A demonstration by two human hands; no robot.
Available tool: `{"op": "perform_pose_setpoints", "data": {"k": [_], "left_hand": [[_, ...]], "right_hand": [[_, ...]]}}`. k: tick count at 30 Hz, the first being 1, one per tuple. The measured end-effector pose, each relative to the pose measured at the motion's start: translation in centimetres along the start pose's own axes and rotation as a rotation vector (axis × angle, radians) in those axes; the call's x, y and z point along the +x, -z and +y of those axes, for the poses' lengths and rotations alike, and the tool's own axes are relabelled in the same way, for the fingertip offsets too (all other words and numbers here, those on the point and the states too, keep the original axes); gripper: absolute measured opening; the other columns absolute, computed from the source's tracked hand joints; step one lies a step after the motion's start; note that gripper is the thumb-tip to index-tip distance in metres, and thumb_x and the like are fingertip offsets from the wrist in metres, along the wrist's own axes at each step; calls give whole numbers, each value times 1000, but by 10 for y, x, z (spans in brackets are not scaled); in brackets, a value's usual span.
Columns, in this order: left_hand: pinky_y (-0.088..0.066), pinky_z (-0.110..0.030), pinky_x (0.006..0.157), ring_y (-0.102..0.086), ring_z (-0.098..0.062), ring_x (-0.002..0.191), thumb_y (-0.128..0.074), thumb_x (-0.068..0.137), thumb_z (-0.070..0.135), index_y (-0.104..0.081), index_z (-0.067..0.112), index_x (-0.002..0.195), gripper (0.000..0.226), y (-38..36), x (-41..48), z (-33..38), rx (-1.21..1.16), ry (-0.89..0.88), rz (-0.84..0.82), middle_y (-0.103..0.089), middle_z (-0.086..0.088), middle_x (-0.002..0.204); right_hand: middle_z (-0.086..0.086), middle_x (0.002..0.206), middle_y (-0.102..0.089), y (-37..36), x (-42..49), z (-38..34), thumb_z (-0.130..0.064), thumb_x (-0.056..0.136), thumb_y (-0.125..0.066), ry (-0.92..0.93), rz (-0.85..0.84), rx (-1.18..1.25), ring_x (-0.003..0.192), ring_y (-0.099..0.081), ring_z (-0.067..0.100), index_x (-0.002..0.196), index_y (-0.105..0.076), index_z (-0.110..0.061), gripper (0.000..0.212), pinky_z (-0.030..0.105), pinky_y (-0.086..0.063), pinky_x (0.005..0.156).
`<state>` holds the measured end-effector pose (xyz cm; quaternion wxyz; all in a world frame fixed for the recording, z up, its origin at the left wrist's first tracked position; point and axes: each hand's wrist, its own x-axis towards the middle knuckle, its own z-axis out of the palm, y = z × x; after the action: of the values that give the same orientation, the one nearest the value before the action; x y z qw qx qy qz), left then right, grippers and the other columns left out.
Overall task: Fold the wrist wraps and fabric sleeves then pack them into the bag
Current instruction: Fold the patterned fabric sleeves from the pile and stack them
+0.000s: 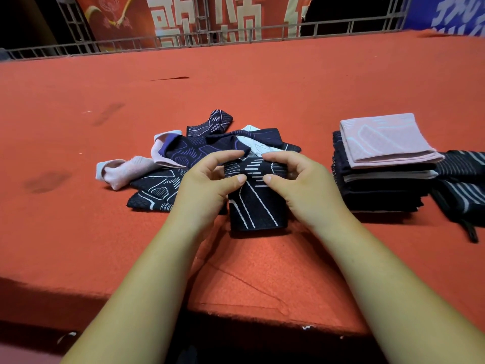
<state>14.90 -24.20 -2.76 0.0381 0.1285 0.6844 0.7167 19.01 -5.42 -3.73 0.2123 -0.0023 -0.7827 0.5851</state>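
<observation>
A dark navy sleeve with white lines (258, 206) lies in front of me on the red felt table (262, 82). My left hand (207, 185) and my right hand (299, 182) each pinch its far folded edge between thumb and fingers. Behind it sits a loose heap of unfolded sleeves (194, 153), dark patterned ones and a pink one (126, 170). To the right stands a stack of folded pieces (380, 185) with a pink folded one (385, 137) on top. A dark striped bag (464, 190) lies at the far right edge.
The table's front edge (249, 313) runs just under my forearms. A metal railing (236, 35) and red and blue banners stand behind the table. A dark strap end (472, 233) of the bag lies on the felt.
</observation>
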Motion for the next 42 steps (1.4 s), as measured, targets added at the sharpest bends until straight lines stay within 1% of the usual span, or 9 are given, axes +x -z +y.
{"op": "perform_pose_setpoints", "data": {"k": [6,10,13,19,24,29,32,39,42], "left_hand": [[-53,-78,82,-67,-30,85,-81,90,5,-83,33,116,38,-3,0,2,117,-47,48,-68,-36,114],[-61,-51,73,-70,-22,78,-81,92,9,-83,32,117,34,-4,1,1,244,-114,94,-80,-8,92],[-61,-24,80,-77,-6,90,-79,94,9,-82,29,119,32,-5,1,0,291,-134,108,-82,11,97],[-52,-15,85,-70,0,98,-79,94,16,-82,36,108,25,-4,3,-2,463,-241,132,-75,10,107],[-40,-8,87,-59,2,100,-77,96,23,-75,38,102,16,-2,5,-3,616,-292,132,-58,8,106],[-53,-35,92,-67,-7,100,-69,102,31,-67,34,101,3,0,5,-2,546,-281,82,-69,10,106],[-58,-54,94,-73,-18,101,-63,103,37,-67,32,106,7,-4,1,0,407,-225,29,-77,9,102],[-54,-45,100,-71,-6,101,-67,104,28,-67,32,112,9,-14,0,3,415,-230,103,-76,15,103],[-55,-49,100,-72,-9,104,-68,101,32,-69,33,112,11,-15,-2,5,385,-220,121,-77,13,105]], "right_hand": [[-15,109,-80,1,2,-1,-9,93,-80,-14,49,-22,102,-73,-4,120,-81,-27,32,18,-53,95],[-15,113,-78,1,2,-2,-14,94,-79,8,62,-77,105,-71,-2,122,-80,-29,32,23,-54,101],[-23,104,-69,3,2,-1,-19,96,-78,54,52,-172,95,-65,-2,123,-79,-31,30,26,-52,93],[-16,107,-61,4,0,-3,-21,99,-74,123,33,-341,103,-60,3,118,-77,-32,22,2,-36,89],[-6,110,-55,2,-1,-6,-20,103,-69,134,24,-378,101,-51,1,116,-73,-23,14,0,-32,89],[-1,118,-48,1,0,-5,-33,105,-64,123,24,-399,113,-53,16,114,-66,-23,13,28,-42,104],[-6,111,-62,4,-1,-12,-35,109,-59,83,9,-351,97,-55,7,112,-64,-22,14,9,-38,81],[-12,101,-73,5,-3,-16,-28,109,-58,27,89,-212,94,-63,5,112,-67,-26,10,6,-41,75],[-11,98,-77,5,-2,-16,-36,106,-63,-21,115,-131,95,-70,5,112,-68,-28,11,25,-51,85]]}}
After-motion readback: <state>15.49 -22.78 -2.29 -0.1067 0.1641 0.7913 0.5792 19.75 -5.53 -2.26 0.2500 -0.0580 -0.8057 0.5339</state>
